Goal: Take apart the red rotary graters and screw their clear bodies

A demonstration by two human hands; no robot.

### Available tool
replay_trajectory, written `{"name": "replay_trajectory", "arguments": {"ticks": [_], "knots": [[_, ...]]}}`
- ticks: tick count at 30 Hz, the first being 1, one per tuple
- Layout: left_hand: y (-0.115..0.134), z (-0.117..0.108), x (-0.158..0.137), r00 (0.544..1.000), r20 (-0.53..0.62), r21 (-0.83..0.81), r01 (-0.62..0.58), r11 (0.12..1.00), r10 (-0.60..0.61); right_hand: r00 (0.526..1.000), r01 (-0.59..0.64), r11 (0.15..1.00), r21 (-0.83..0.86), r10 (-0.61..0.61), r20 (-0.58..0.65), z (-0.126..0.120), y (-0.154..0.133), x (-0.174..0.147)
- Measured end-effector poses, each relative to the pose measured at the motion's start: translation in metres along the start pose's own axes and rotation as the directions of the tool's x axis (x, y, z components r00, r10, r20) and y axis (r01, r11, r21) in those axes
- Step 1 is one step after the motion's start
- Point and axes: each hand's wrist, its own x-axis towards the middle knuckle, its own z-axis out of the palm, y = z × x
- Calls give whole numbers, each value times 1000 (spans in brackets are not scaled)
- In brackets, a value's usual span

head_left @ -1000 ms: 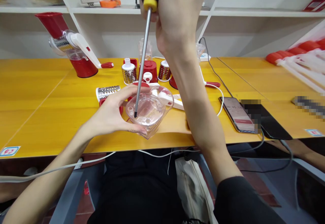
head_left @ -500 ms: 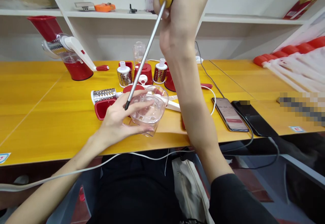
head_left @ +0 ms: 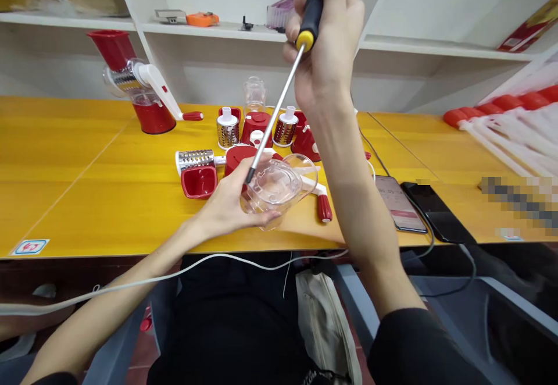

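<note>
My left hand (head_left: 233, 202) is closed around a clear plastic grater housing (head_left: 279, 184), held over the front of the table. In my raised right hand (head_left: 333, 42) is a screwdriver (head_left: 283, 94) with a black and yellow handle. Its shaft slants down and left, and the dark tip appears in front of my left hand near the housing; I cannot tell whether it touches. Just behind the housing lie a red base part (head_left: 239, 157) and a white crank with a red handle (head_left: 324, 207). Left of them are a metal grater drum (head_left: 196, 159) and a red pusher (head_left: 199, 182).
An assembled rotary grater (head_left: 152, 114) stands at the back left. More drums (head_left: 228, 132) and red bases sit mid-table. Two phones (head_left: 436, 210) and cables lie right. Red-and-white parts (head_left: 492, 109) are at far right. A white cable (head_left: 209, 260) crosses in front of the table edge.
The view has shifted, so the table items appear further right. The clear housing has turned in my left hand. My right hand still holds the screwdriver, its handle now more fully in view.
</note>
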Motion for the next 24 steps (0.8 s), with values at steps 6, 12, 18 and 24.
{"name": "replay_trajectory", "arguments": {"ticks": [6,12,18,24], "knots": [[-12,-3,3,998,43,-72,-47,996,51,999,-45,980,-196,41,-22,-51,-34,-10],[-18,-8,-6,1000,0,-34,-14,999,14,967,-185,828,-529,248,51,-114,-53,-50],[-32,-24,-4,999,10,-56,-33,998,33,838,-304,602,-738,538,94,-141,-9,-96],[-35,-23,-6,1000,10,-4,18,1000,-18,792,-329,616,-716,593,146,-137,25,-111]]}}
